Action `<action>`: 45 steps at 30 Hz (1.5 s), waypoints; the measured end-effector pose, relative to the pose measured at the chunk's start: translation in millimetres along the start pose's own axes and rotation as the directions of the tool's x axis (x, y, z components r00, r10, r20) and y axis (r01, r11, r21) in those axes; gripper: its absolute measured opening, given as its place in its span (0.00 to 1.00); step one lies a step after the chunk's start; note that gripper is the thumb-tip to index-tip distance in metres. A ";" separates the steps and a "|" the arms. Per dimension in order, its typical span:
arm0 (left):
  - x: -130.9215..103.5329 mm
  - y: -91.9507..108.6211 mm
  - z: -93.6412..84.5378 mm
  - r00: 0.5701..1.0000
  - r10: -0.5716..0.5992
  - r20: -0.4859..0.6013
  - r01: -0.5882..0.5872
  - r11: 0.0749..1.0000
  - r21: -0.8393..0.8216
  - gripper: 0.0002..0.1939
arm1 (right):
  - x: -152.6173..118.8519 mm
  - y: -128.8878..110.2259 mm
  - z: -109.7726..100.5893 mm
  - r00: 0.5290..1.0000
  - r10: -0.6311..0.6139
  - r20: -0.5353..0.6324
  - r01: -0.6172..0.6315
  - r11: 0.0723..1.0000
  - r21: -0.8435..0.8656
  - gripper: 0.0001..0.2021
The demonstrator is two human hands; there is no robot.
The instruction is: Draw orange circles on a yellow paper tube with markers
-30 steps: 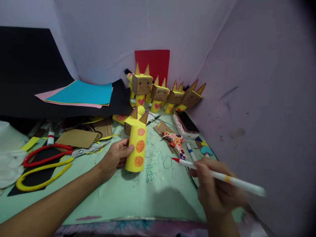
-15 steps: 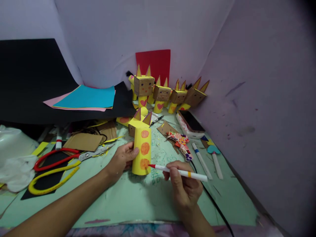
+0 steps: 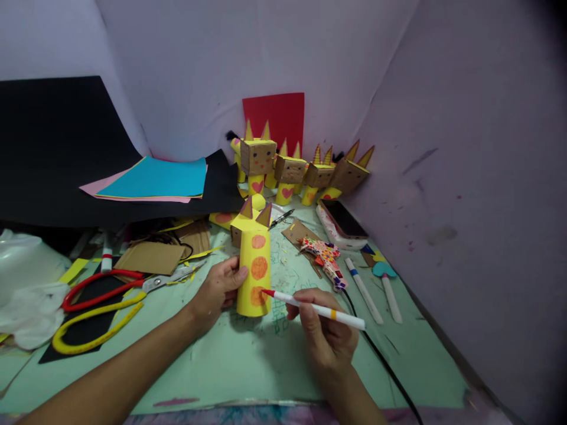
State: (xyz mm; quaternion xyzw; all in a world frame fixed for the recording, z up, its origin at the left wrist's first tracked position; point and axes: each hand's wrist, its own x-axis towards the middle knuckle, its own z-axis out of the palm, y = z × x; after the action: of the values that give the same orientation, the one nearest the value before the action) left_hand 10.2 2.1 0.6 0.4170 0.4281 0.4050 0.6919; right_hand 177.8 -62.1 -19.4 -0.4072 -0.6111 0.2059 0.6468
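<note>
A yellow paper tube [image 3: 254, 283] with three orange spots stands upright on the green table cover. My left hand [image 3: 218, 290] grips its left side, thumb on the front. Behind the tube's top sits a small box head with two pointed ears [image 3: 251, 219]. My right hand [image 3: 330, 330] is closed around a white marker [image 3: 328, 312] with a yellow-orange band. The marker's red tip touches or nearly touches the lowest spot.
Red-and-yellow scissors [image 3: 144, 284] lie left near cardboard scraps [image 3: 150, 258]. Several box-headed figures [image 3: 290, 171] stand at the back. A patterned glue gun [image 3: 325, 260] with a black cord, a phone [image 3: 343, 218] and a blue-banded marker [image 3: 364, 291] lie right.
The marker and my right hand have shifted slightly left, its tip now farther in over the lowest spot. My left hand still holds the tube. The view has tilted a little.
</note>
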 end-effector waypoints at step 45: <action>3.5 -4.2 -4.7 0.999 0.013 -0.036 -0.013 1.000 -0.013 0.23 | 0.1 -3.7 5.7 0.959 0.265 -0.099 -0.248 0.956 0.157 0.09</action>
State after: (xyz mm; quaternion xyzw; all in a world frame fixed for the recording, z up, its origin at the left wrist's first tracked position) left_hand 7.7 4.9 -5.5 0.4077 0.4352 0.4198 0.6842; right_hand 171.5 -62.7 -16.9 -0.4472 -0.4971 0.3066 0.6774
